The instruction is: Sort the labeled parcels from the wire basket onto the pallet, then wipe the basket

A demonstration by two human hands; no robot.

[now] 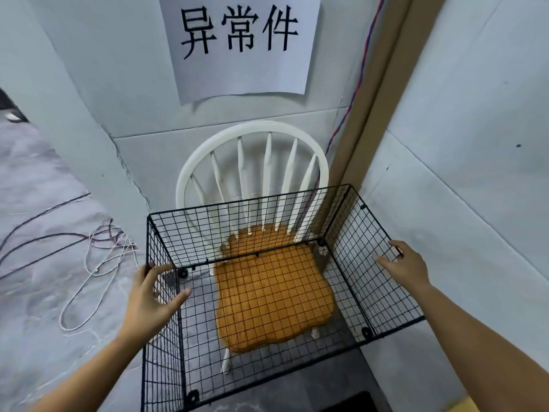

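Evidently your left hand (150, 295) and right hand (407, 267) each hook over a side rim of the wire basket (237, 202), likely to steady or lift it. It sits empty on the chair's orange cushion (273, 292), with no parcels in view.

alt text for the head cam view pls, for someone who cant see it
Seen from above, a person's left hand and right hand reach to the top rims of an empty black wire basket resting on a white chair with an orange cushion. A paper sign hangs on the wall behind; cables lie left.
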